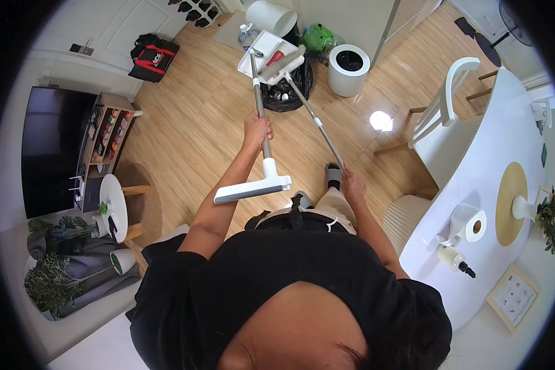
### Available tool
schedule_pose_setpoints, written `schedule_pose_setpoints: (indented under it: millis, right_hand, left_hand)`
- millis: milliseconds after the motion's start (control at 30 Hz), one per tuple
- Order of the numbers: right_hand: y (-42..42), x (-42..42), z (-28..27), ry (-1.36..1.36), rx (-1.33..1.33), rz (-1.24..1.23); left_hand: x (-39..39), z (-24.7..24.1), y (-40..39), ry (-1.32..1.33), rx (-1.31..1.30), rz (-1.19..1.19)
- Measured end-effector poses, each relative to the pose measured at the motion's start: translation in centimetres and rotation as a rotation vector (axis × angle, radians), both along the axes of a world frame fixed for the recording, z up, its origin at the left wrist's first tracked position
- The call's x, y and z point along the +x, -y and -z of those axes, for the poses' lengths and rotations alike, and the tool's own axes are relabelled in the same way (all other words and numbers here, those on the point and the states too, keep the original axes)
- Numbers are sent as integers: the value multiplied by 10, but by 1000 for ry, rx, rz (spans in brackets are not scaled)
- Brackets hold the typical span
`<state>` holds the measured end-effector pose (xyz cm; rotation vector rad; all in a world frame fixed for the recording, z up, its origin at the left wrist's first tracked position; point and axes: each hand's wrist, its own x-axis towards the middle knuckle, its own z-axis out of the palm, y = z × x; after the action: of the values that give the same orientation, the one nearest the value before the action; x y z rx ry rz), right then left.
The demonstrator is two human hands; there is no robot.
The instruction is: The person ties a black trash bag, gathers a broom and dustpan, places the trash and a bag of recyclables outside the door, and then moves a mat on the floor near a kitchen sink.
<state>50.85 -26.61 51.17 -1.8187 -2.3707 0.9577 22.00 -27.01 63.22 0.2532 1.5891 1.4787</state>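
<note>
My left hand [257, 132] grips the metal pole of a dustpan. The pole's top end carries a white squeegee head [254, 187] with a grey edge, close above my left forearm. At the far end of the pole the white dustpan [245, 64] is tilted over a black trash bag [289, 99] holding some litter. My right hand [353, 186] is closed around the lower end of a metal broom handle [323, 132]. The broom's bristle head [283, 64] lies over the dustpan and the bag. Something red shows between bristles and pan.
A white round bin [349, 76] stands right of the bag, near a green plastic bag [319, 38]. A tipped white bin [270, 18] and a water jug [248, 36] are behind. At right are a white chair [444, 111] and table [444, 231]; a small round table [113, 185] stands left.
</note>
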Motion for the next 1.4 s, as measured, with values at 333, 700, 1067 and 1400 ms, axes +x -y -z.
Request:
schedule_pose_setpoints:
  millis: [333,700,1067,1400]
  right_hand:
    - [2,9,-13,-61,38,1]
    - [5,23,-32,-54,46,4]
    - [13,46,-31,-178,33,91]
    - [-8,-12,36,-286,98,9]
  left_hand:
    - [13,-4,0,-114,-3,-11]
    - [-27,-12,9,94,102,-30]
    - [-227,-76,70,602,293,-40]
    - [-191,-124,84,967,-71,85]
